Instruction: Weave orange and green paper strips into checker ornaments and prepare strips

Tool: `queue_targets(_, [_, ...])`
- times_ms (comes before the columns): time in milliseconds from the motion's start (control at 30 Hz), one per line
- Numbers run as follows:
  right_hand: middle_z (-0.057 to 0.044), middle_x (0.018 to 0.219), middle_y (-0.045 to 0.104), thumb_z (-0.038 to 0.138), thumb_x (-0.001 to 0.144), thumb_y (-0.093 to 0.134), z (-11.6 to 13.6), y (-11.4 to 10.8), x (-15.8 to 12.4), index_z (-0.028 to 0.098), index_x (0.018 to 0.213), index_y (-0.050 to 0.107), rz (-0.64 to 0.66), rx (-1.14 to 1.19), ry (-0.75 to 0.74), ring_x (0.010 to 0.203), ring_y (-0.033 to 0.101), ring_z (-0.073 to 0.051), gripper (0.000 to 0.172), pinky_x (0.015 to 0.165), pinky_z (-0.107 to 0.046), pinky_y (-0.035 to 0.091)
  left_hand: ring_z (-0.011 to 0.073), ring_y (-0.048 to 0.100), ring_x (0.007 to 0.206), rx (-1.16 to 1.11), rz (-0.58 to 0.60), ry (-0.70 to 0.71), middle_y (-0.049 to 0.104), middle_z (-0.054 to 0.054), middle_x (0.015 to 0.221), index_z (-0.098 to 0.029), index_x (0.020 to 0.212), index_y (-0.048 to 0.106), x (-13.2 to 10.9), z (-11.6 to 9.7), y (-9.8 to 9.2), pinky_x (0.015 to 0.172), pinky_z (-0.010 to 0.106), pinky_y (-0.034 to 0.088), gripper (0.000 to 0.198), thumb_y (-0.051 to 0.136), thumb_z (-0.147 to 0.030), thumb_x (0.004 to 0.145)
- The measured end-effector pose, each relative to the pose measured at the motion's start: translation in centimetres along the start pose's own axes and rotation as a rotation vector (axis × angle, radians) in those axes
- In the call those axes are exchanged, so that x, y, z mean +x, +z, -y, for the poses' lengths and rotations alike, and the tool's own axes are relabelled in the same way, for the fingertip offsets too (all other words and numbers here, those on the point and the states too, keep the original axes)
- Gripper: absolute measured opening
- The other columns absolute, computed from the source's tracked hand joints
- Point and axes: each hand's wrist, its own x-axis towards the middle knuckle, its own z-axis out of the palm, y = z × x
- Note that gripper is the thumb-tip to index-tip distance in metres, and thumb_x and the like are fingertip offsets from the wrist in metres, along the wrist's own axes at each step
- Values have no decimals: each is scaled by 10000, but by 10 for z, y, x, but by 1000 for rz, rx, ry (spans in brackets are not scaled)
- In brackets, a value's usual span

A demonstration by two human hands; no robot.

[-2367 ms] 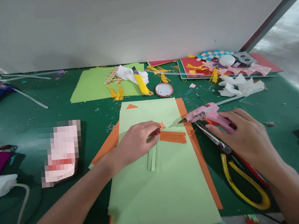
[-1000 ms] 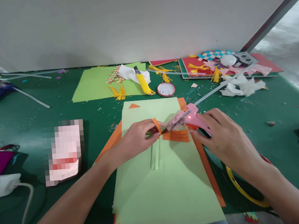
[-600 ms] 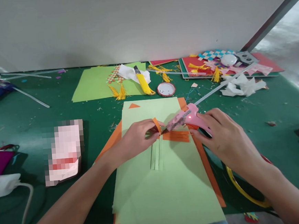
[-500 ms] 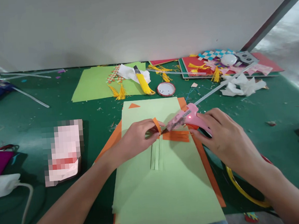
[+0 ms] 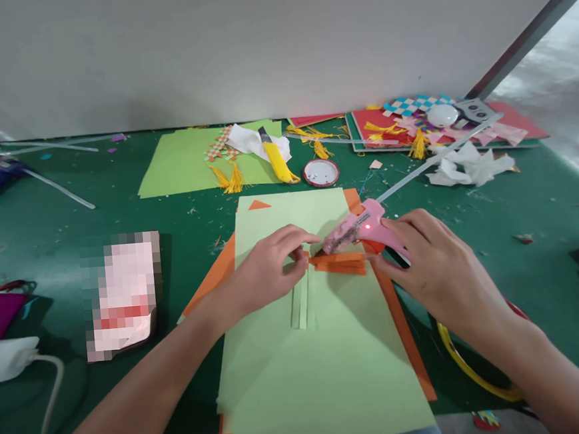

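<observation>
My right hand (image 5: 423,260) is wrapped around a pink hot glue gun (image 5: 348,229), whose red light glows and whose nozzle points down and left. A long clear glue stick (image 5: 435,161) runs out of its back. Orange paper strips (image 5: 341,264) lie crosswise beneath the nozzle. At their left end, my left hand (image 5: 277,261) has its thumb and fingers curled in against the strip, index finger stretched toward the nozzle. Pale green strips (image 5: 302,303) run from there toward me. All this rests on a light green paper sheet (image 5: 322,375), with orange paper (image 5: 410,348) under it.
A phone (image 5: 125,297) and a white plug (image 5: 10,359) with cable lie left. Behind are a yellow cutter (image 5: 277,156), a round white lid (image 5: 321,173), green paper (image 5: 169,163) and crumpled tissue (image 5: 468,165). A yellow tape roll (image 5: 474,369) sits beside my right forearm.
The orange strip that stood upright in my left fingers now lies down to the right along the other orange strips. The glue gun and my right hand have hardly moved.
</observation>
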Motion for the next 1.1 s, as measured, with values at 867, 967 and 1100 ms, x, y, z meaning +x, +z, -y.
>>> queue_targets(867, [-115, 911, 610, 511, 856, 532, -45, -22, -16, 120, 1051, 606, -193, -120, 111, 833, 604, -242, 444, 736, -342, 483, 167, 621, 804, 475, -37, -228, 647, 27, 914, -189, 1241, 437, 1, -30, 20, 670, 273, 466, 355, 485, -158, 891])
queue_targets(967, [-127, 933, 623, 537, 853, 521, -51, -22, -21, 116, 1064, 611, -172, -133, 148, 864, 606, -258, 479, 743, -349, 467, 166, 625, 802, 506, -43, -243, 654, 25, 917, -196, 1248, 431, 3, -33, 21, 659, 266, 456, 379, 511, -156, 880])
queue_targets(1100, [-103, 943, 631, 602, 834, 501, -60, -22, -27, 154, 1059, 616, -190, -123, 204, 860, 609, -249, 514, 694, -340, 457, 168, 629, 790, 517, -37, -280, 659, 21, 917, -202, 1275, 409, 5, -36, 22, 638, 260, 447, 423, 547, -213, 876])
